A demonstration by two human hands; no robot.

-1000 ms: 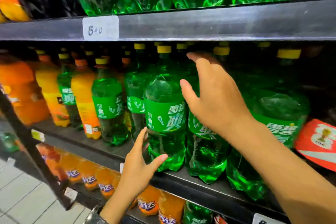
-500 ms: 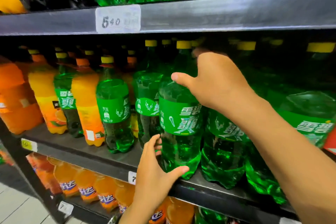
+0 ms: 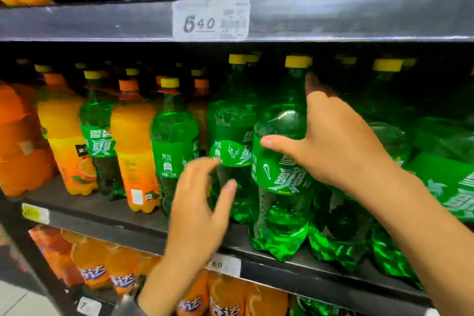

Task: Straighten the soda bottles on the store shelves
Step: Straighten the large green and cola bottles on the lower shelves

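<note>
Right hand point(image 3: 333, 141) grips green bottle point(image 3: 282, 215) (thumb forward).

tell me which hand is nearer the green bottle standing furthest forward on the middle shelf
Right. The right hand grips that green bottle at its shoulder, thumb across the front; the left hand hovers lower left, off it.

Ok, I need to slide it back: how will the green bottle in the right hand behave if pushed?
Probably heavy: the green bottle is large and looks full. Tall on a lobed base near the shelf edge, it may tip if pushed high, where the right hand grips it. Its smooth plastic may be slippery.
</note>
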